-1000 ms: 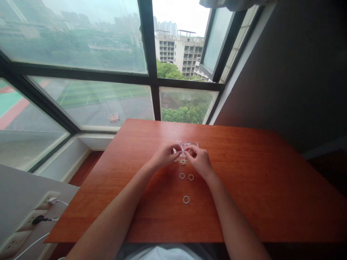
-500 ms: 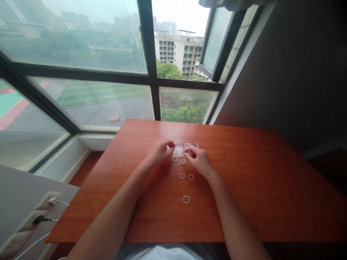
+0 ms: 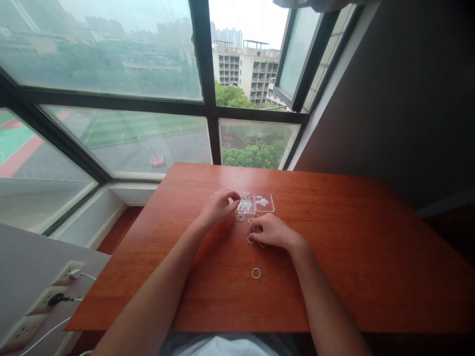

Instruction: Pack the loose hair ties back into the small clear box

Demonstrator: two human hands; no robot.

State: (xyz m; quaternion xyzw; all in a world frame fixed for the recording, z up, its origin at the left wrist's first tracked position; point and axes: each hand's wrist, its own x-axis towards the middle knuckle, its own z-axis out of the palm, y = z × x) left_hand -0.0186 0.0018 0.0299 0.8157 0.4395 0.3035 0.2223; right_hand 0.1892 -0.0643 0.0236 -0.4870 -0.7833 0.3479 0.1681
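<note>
A small clear plastic box [image 3: 247, 211] lies on the table with its lid [image 3: 270, 208] folded open to the right; several small rings show inside it. My left hand [image 3: 221, 205] has its thumb and fingers curled in at the left edge of the box, closed on it. Lower down and to the right, my right hand [image 3: 272, 231] pinches at a pale ring [image 3: 251, 241] lying on the tabletop. A second pale ring [image 3: 262, 244] peeks out from under that hand. Yellowish rings [image 3: 240, 218] rest just in front of the box, some partly covered by my right hand.
Nearer to me, one more grey ring [image 3: 256, 273] lies on the reddish wooden table [image 3: 352, 257]. Large windows [image 3: 148, 128] rise behind the table's far edge. Wall sockets [image 3: 48, 299] with plugged-in cables are at the lower left.
My right hand has moved from the open lid of the box down toward me, onto the pale rings, uncovering the lid. My left hand stays at the box.
</note>
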